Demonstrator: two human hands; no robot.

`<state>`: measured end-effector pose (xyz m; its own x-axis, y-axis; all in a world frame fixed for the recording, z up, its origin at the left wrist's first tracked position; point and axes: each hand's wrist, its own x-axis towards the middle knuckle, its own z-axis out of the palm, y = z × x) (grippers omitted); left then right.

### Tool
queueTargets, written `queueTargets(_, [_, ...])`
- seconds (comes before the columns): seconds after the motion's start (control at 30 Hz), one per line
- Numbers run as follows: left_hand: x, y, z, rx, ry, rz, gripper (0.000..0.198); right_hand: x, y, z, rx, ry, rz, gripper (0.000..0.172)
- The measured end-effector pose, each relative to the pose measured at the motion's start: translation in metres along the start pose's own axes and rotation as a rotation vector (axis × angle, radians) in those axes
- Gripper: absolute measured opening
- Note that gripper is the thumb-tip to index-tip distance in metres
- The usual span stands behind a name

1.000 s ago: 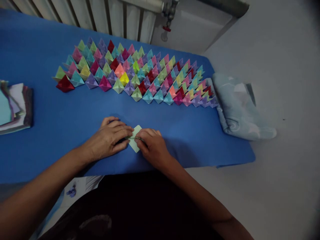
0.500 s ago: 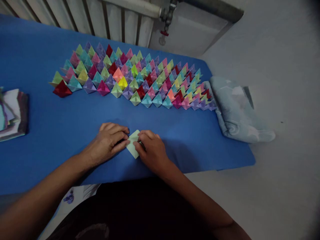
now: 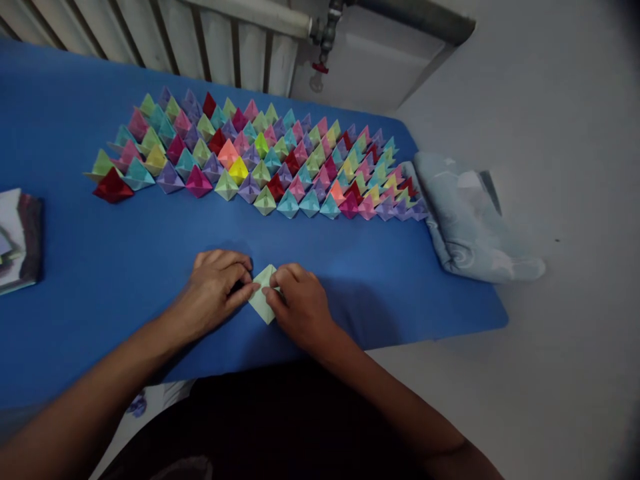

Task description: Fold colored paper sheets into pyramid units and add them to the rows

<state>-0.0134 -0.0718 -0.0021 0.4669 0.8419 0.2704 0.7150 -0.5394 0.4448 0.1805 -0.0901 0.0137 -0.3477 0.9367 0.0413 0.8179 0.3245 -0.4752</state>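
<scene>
A pale green square of origami paper (image 3: 263, 303) lies on the blue tabletop, turned so that its corners form a diamond. A crease runs down its middle. My left hand (image 3: 215, 283) rests at its left corner, the thumb and index finger closed on the edge. From the right, my right hand (image 3: 303, 303) pinches the paper with thumb and forefinger and covers its right corner. Beyond my hands stand rows of folded paper boats (image 3: 260, 173) in red, pink, purple, turquoise, green and yellow.
The blue-covered table (image 3: 150, 267) ends close to my body. A folded grey-blue cloth (image 3: 460, 220) lies at its right end. At the left edge sits a stack of paper (image 3: 20, 233). A white radiator (image 3: 200, 40) and a pipe valve (image 3: 327, 37) are behind the table.
The view has shifted slightly, so the boats and paper stack sit further left. My fingers have moved a little on the green paper, with both hands staying at its sides.
</scene>
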Motion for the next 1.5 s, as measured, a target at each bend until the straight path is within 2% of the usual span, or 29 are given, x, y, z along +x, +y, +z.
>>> queueTargets(0.4, [0.001, 0.005, 0.000, 0.003, 0.019, -0.031, 0.032, 0.000, 0.001, -0.001, 0.017, -0.007, 0.000, 0.016])
queueTargets(0.8, [-0.006, 0.001, -0.001, 0.053, -0.001, -0.025, 0.022, 0.002, 0.002, -0.003, 0.005, -0.045, -0.003, 0.018])
queueTargets(0.93, [-0.010, -0.002, -0.002, 0.128, 0.009, 0.069, 0.022, 0.005, 0.002, -0.008, 0.049, -0.097, 0.007, 0.018])
queueTargets(1.13, [-0.013, 0.002, -0.002, 0.238, 0.051, 0.342, 0.031, 0.008, 0.004, -0.009, 0.123, -0.064, -0.004, 0.018])
queueTargets(1.2, [-0.011, 0.007, -0.004, 0.225, 0.032, 0.373, 0.032, 0.007, 0.007, -0.011, 0.171, -0.017, -0.021, 0.020])
queueTargets(1.33, [-0.003, 0.016, -0.009, 0.202, -0.051, 0.293, 0.028, 0.001, 0.013, -0.018, 0.121, 0.119, -0.033, 0.018])
queueTargets(1.4, [0.003, 0.017, -0.011, 0.171, -0.120, 0.254, 0.023, -0.002, 0.013, -0.021, 0.046, 0.101, -0.025, 0.019])
queueTargets(1.5, [0.015, 0.013, -0.013, 0.108, -0.224, 0.185, 0.021, -0.002, 0.009, -0.024, -0.001, -0.021, 0.017, 0.026])
